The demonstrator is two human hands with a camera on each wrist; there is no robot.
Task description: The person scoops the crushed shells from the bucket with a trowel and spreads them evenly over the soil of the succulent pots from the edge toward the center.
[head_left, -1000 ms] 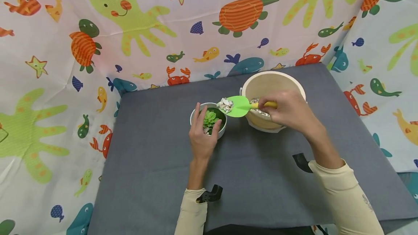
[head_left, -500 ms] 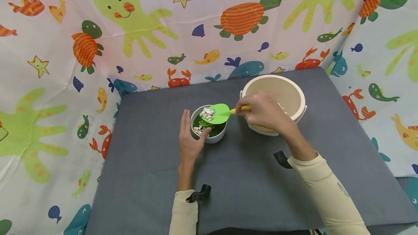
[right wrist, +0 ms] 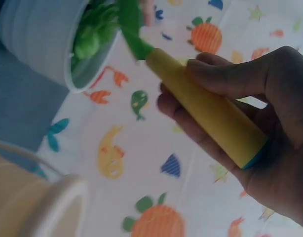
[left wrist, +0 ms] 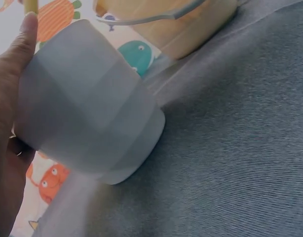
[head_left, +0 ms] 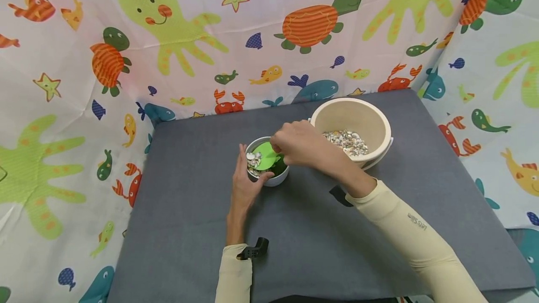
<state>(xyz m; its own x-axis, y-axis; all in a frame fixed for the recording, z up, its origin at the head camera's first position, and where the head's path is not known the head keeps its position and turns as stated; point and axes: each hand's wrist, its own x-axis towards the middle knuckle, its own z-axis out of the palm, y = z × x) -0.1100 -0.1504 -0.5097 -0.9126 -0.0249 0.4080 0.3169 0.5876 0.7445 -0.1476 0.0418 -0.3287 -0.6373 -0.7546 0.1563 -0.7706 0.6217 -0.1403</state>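
Note:
A yellow-handled trowel is gripped in my right hand, its green blade tilted down over a white pot. Shell-like chips lie at the blade's tip and inside the pot's left side. My left hand holds the pot from the left, thumb at the near side and fingers along the far side of the rim. In the right wrist view a green succulent shows inside the pot; in the head view the blade and right hand hide most of it.
A cream bucket with a handle stands right of the pot, with many shell-like chips in its bottom. Both stand on a grey cloth-covered table. A sea-animal printed curtain hangs behind and at the sides.
My right hand has carried the loaded trowel left from beside the bucket to over the pot and tipped the blade. Chips have slid toward the pot's left side. My left hand shifted slightly left.

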